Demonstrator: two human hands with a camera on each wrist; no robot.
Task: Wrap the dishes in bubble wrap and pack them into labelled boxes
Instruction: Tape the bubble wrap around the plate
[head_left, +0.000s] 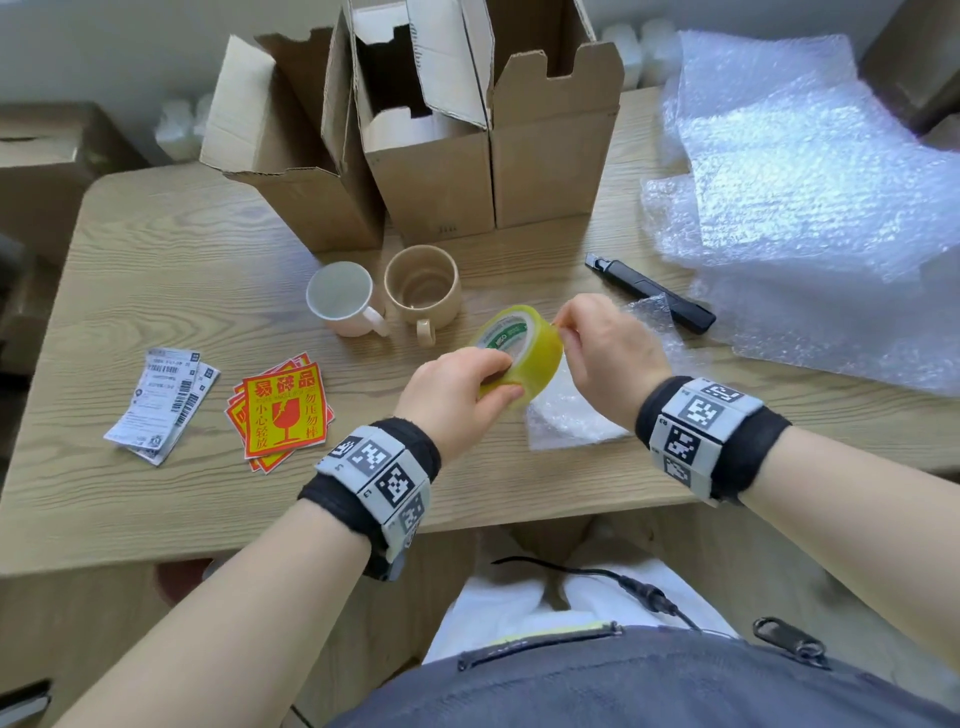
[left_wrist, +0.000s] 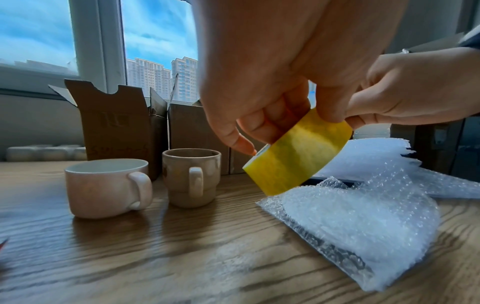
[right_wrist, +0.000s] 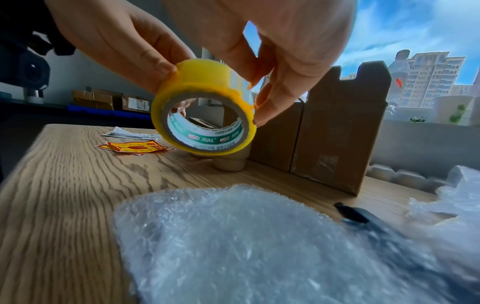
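Biggest thing here is the loose bubble wrap sheet (head_left: 810, 208) piled on the table's (head_left: 156, 291) right side, light and floppy, so grab it by an edge. Three open cardboard boxes (head_left: 431, 156) stand at the back, stiff enough to lift by the walls. A wrapped bundle (right_wrist: 246, 242) lies under the hands. Two bare mugs, white mug (head_left: 340, 299) and tan mug (head_left: 423, 286), sit near the boxes: fragile, slick glaze, probably best held round the body. Left hand (head_left: 452, 395) grips the tape roll (head_left: 522, 348), fingers through the core; right hand (head_left: 608, 353) pinches its edge, likely hunting the tape end.
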